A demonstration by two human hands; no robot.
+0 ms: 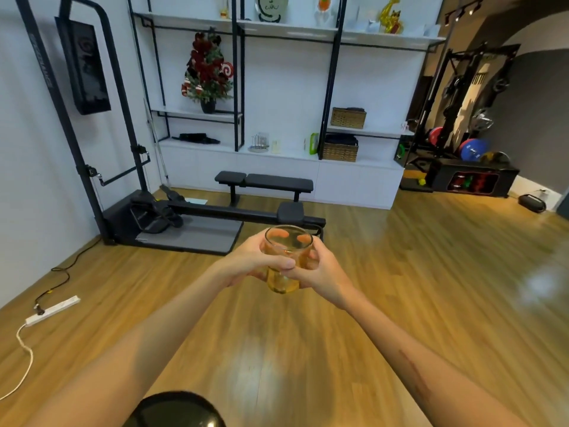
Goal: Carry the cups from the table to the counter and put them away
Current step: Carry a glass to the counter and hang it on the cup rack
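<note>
Clear glass cup (pixel 288 257); glossy wood floor (pixel 400 272); matt blk bench (pixel 264 181).

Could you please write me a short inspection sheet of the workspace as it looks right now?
Surface: wooden floor; no table in view.
Job's things: one clear glass cup, held upright in mid-air.
Clutter: nothing seen on the walking path.
Grippers: left hand and right hand both wrapped around the cup.
Cables: power strip with cords on the floor, far left.
Surroundings: workout bench, rowing machine, white shelving, weight plates.
</note>
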